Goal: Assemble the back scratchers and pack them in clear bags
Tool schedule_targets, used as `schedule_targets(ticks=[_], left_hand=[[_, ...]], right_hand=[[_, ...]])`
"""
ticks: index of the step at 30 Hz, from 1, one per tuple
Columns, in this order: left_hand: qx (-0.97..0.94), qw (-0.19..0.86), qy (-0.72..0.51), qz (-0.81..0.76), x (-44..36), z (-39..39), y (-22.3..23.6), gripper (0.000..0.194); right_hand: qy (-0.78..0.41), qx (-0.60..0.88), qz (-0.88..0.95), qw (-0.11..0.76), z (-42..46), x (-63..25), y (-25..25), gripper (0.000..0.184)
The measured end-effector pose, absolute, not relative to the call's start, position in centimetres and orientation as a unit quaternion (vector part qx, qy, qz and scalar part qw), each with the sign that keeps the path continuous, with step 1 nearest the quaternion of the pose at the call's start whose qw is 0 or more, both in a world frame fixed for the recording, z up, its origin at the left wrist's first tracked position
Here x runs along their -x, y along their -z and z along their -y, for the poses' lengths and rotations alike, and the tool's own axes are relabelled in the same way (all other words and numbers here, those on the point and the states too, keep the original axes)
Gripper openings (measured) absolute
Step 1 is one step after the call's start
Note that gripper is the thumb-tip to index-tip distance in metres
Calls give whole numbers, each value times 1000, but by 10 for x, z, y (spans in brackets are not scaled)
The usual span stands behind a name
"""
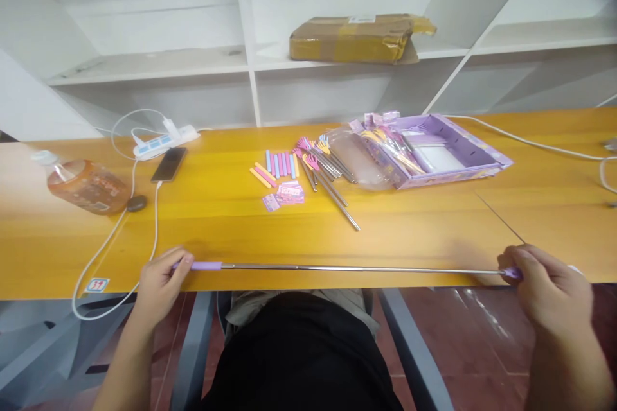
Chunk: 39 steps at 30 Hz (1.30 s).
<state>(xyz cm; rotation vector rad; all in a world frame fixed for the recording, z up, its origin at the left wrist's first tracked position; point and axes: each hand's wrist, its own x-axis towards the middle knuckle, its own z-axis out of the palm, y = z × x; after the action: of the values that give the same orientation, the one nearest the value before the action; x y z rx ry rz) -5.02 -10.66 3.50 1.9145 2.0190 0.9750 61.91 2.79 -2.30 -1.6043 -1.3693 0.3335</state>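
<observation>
A long, thin telescopic metal rod [357, 268] with a purple handle lies stretched out horizontally along the near edge of the wooden table [216, 218]. My left hand [159, 282] pinches the purple handle end. At the far right, my right hand [549, 289] is closed around the rod's other tip, which shows a bit of purple. Further back on the table lie more collapsed rods with small coloured hand-shaped tips [322, 164], a row of pastel sleeves [277, 167] and small pink cards [284, 196].
An open purple box [448, 154] with clear wrapping sits at the back right. At the left are a plastic bottle [84, 186] lying on its side, a phone [168, 164], a power strip [164, 140] and cables. White shelves behind hold a cardboard parcel [357, 38].
</observation>
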Motion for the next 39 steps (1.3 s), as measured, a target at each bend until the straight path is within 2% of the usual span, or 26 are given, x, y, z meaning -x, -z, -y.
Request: schedule_targets(ticks=[5, 12, 17, 21, 32, 36, 39], left_hand=[[-613, 65, -336, -712, 51, 99, -27, 52], [-667, 144, -310, -662, -14, 80, -14, 54], [-690, 161, -330, -623, -56, 79, -9, 52], [-662, 143, -375, -633, -67, 79, -13, 54], [-715, 199, -369, -559, -114, 75, 7, 47], [-721, 251, -344, -547, -105, 72, 6, 37], [-732, 253, -346, -529, -103, 73, 5, 31]], right_hand=[[-180, 632, 600, 456, -31, -592, 23, 59], [-195, 538, 710, 410, -31, -507, 24, 49], [-250, 485, 738, 397, -10, -435, 21, 49], [-232, 494, 728, 416, 10, -402, 20, 49], [-208, 390, 785, 434, 24, -361, 22, 42], [-232, 383, 791, 416, 20, -368, 21, 42], [-240, 374, 793, 416, 20, -373, 20, 42]])
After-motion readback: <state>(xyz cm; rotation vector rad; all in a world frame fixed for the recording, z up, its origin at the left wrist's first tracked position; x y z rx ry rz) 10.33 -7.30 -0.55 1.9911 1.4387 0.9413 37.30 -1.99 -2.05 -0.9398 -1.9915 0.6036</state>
